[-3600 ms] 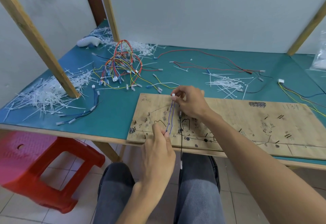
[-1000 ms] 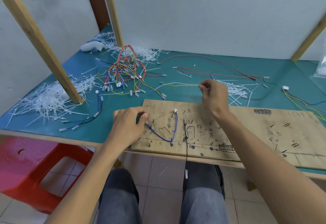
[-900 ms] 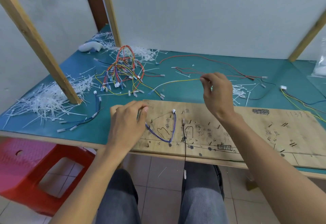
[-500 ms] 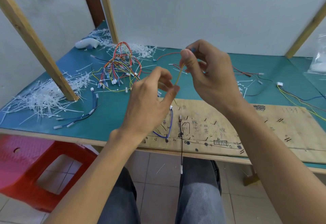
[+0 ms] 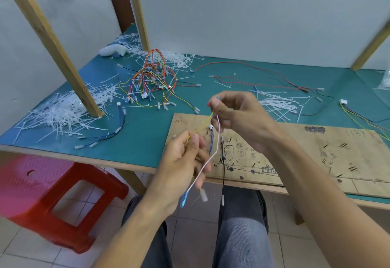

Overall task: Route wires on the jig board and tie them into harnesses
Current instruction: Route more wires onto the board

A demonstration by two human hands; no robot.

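I hold a yellow wire (image 5: 200, 128) and a white wire (image 5: 207, 162) up over the jig board (image 5: 295, 151).
My left hand (image 5: 185, 162) pinches the yellow wire's lower end; my right hand (image 5: 238, 120) has a tight finger-and-thumb grip on both wires' tops. The white wire hangs to a blurred, seemingly blue connector (image 5: 184, 199). The board lies on the green surface (image 5: 137, 137), a blue wire (image 5: 211, 141) routed at its left end.

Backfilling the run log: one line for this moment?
left hand: pinches yellow wire | right hand: pinches yellow wire, white wire | jig board: blue wire, black wire on it
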